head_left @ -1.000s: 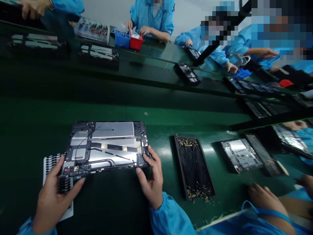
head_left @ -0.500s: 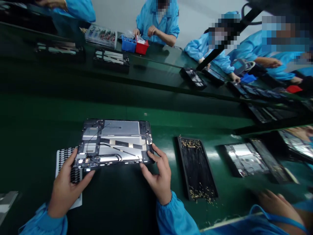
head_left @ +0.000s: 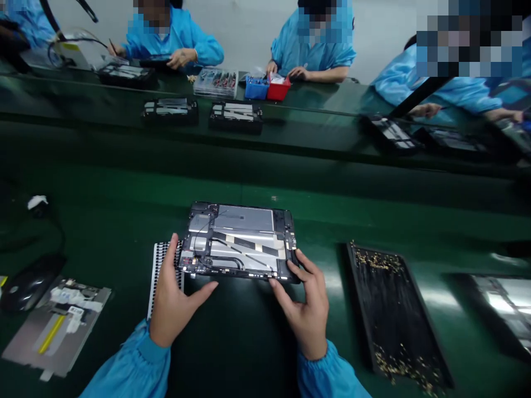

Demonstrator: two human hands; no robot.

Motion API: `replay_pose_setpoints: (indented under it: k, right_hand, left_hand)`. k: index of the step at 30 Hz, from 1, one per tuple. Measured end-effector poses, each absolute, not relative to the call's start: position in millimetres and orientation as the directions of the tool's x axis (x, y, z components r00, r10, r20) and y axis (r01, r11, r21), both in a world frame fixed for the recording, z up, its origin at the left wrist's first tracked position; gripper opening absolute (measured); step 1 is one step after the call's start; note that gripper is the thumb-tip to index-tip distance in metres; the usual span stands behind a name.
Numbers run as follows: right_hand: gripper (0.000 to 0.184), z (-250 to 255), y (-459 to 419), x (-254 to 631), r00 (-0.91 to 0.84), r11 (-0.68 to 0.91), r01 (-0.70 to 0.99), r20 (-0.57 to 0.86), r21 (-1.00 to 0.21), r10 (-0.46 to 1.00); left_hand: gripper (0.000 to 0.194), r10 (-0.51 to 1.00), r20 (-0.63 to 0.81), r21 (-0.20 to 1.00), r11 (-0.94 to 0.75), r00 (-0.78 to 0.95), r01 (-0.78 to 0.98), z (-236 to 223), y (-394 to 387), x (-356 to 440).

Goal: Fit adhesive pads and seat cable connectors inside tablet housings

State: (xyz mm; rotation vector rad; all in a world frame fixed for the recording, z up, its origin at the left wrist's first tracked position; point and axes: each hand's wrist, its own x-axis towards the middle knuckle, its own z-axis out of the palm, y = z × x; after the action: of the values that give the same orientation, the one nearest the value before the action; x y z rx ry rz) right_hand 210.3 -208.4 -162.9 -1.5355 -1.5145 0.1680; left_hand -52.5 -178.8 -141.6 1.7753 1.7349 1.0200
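Observation:
In front of me is an opened tablet [head_left: 243,246] with its silver batteries, black flex cables and thin wires showing. My right hand [head_left: 309,304] grips its lower right corner, thumb at the near edge and fingers at the side. At the left end, my left hand [head_left: 176,298] has its thumb and index finger spread around the lower left corner. Small gaps show between those fingertips and the casing; its other fingers are hidden. Partly beneath the tablet and left hand lies a white sheet with rows of black strips [head_left: 160,265].
Right of the tablet is a black tray [head_left: 394,309] with small gold screws. Another opened device [head_left: 508,304] lies farther right. At left are a black computer mouse [head_left: 31,282] and a metal panel with yellow tape [head_left: 58,329]. Co-workers sit behind the raised bench [head_left: 290,130].
The view has swung left, bringing the mouse and metal panel into sight. My left thumb and index finger stand slightly farther from the tablet; my right hand keeps its grip.

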Motion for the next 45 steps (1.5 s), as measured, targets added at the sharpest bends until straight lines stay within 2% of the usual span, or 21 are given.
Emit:
replay_pose_setpoints:
  k: [3,8,17,25,37,41,43,45]
  right_hand:
    - [0.04,-167,-209,212,0.222,0.218,0.697,0.495,-0.683,0.84]
    - [0.041,-168,-210,213,0.221,0.216,0.696,0.49,-0.685,0.843]
    - [0.042,-168,-211,209,0.23,0.198,0.714,0.491,-0.672,0.84]
    - [0.042,-168,-212,210,0.227,0.201,0.719,0.498,-0.666,0.837]
    - [0.041,-167,-211,210,0.224,0.198,0.73,0.503,-0.654,0.835]
    - [0.042,-168,-211,211,0.223,0.193,0.73,0.495,-0.656,0.84]
    - [0.042,-169,-211,212,0.217,0.195,0.728,0.491,-0.657,0.844]
    - [0.042,-169,-211,213,0.209,0.201,0.728,0.491,-0.656,0.846]
  left_hand:
    - [0.113,0.98,0.18,0.778,-0.089,-0.085,0.622,-137,-179,-40]
    - [0.109,0.975,0.172,0.776,-0.045,-0.143,0.63,-136,-176,-29]
    - [0.105,0.969,0.198,0.746,-0.051,-0.148,0.665,-137,-176,-26]
    - [0.116,0.962,0.218,0.728,-0.047,-0.166,0.684,-143,-174,-27]
    - [0.112,0.958,0.241,0.696,-0.057,-0.158,0.716,-142,-175,-25]
    - [0.093,0.961,0.265,0.683,-0.131,-0.077,0.718,-141,-176,-28]
    - [0.071,0.947,0.32,0.643,-0.187,-0.038,0.743,-139,-180,-28]
    - [0.045,0.909,0.415,0.543,-0.277,0.033,0.793,-136,-182,-27]
